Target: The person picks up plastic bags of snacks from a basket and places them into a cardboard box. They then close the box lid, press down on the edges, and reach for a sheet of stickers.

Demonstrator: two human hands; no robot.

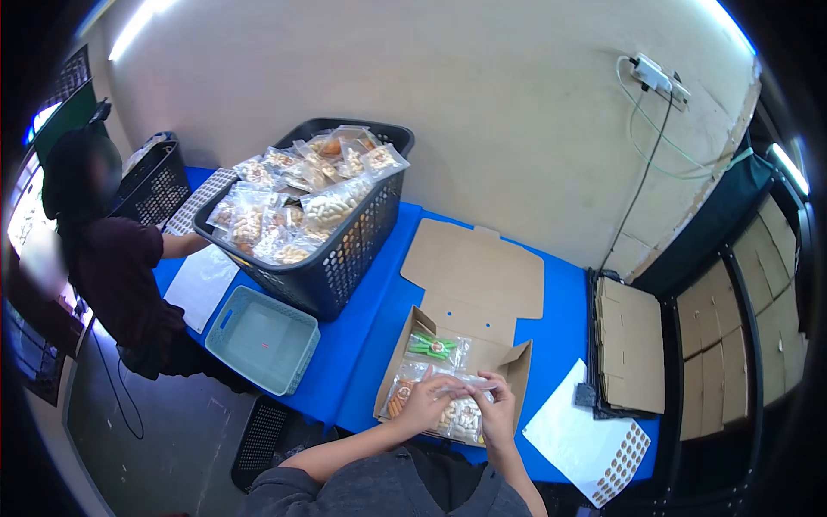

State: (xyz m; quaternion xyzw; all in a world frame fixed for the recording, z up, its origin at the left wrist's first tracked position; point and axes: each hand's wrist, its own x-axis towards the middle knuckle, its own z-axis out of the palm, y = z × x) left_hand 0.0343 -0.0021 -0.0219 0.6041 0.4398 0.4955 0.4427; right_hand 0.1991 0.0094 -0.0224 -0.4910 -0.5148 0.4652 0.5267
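Both my hands are over an open cardboard box [519, 362] on the blue-covered table. My left hand [427, 405] and my right hand [496, 412] pinch a small clear plastic packet [469, 384] between them; its contents are hard to make out. Inside the box, a packet of green sticks [435, 346] lies at the back. A packet of orange-brown pieces [399, 399] is at the left, partly covered by my left hand. Packets of whitish pieces [466, 419] show beneath my hands. The box lid [474, 267] is folded back flat on the table.
A large dark basket [345, 250] heaped with snack packets stands left of the box, beside a grey-green plastic tray [267, 340]. At right are a sticker sheet [594, 439] and upright flattened cartons [633, 345]. A co-worker [116, 258] stands at far left.
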